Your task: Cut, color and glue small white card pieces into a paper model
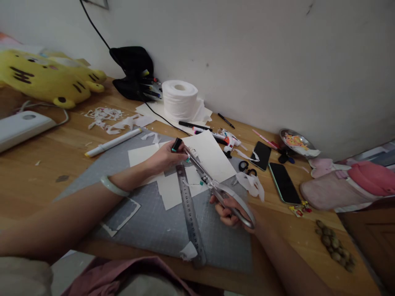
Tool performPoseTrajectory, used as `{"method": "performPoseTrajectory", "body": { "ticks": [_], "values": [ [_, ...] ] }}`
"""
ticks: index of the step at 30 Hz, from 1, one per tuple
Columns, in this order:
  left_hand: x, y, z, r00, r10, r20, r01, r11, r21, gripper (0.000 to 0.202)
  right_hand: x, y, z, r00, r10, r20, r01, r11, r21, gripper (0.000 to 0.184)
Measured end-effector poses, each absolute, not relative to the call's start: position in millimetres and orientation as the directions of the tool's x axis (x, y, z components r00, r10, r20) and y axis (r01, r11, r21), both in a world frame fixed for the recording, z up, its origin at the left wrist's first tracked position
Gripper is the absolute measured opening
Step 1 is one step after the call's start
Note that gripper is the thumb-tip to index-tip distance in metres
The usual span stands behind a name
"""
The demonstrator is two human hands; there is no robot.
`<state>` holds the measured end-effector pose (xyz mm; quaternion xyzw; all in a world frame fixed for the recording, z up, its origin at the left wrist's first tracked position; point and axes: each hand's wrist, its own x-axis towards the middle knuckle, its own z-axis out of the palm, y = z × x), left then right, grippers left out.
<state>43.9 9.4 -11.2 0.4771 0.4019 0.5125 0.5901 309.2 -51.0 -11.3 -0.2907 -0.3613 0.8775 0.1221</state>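
Note:
My right hand (230,211) is closed around the handles of large metal scissors (200,168), their blades pointing up and left. The blade tips are beside the fingertips of my left hand (165,158), which is closed. From its fist sticks a short black marker cap (177,144) with a green band; anything below it is hidden. Its fingertips pinch a small white-and-green paper piece (187,158). Beneath the hands lie white paper sheets (216,154) and a metal ruler (189,218) on a grey cutting mat (138,230). A paper frame (129,218) lies near my left forearm.
A toilet paper roll (180,100), pens and a black pouch (132,74) stand behind. On the right are a glue gun (230,142), black-handled scissors (247,167), two phones (284,183) and a metal bowl (296,142). Paper scraps (105,115) and a white marker (114,143) lie left.

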Motion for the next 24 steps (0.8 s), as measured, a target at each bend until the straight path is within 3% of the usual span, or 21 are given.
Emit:
{"method": "performPoseTrajectory", "body": {
  "ticks": [7, 15, 24],
  "values": [
    [43.1, 11.3, -14.9, 0.172, 0.985, 0.016, -0.268, 0.031, 0.963, 0.034, 309.8, -50.4, -13.9, -0.81, 0.422, -0.406, -0.003, -0.696, -0.718, 0.039],
    [44.9, 8.9, -12.1, 0.267, 0.963, 0.022, -0.469, 0.11, 0.876, 0.032, 309.2, -51.7, -11.7, -0.795, 0.431, -0.427, 0.012, -0.693, -0.721, 0.038],
    [46.2, 9.1, -13.4, 0.183, 0.983, 0.01, -0.29, 0.044, 0.956, 0.039, 308.3, -51.9, -9.9, -0.794, 0.438, -0.421, 0.0, -0.693, -0.721, 0.038]
  ]
}}
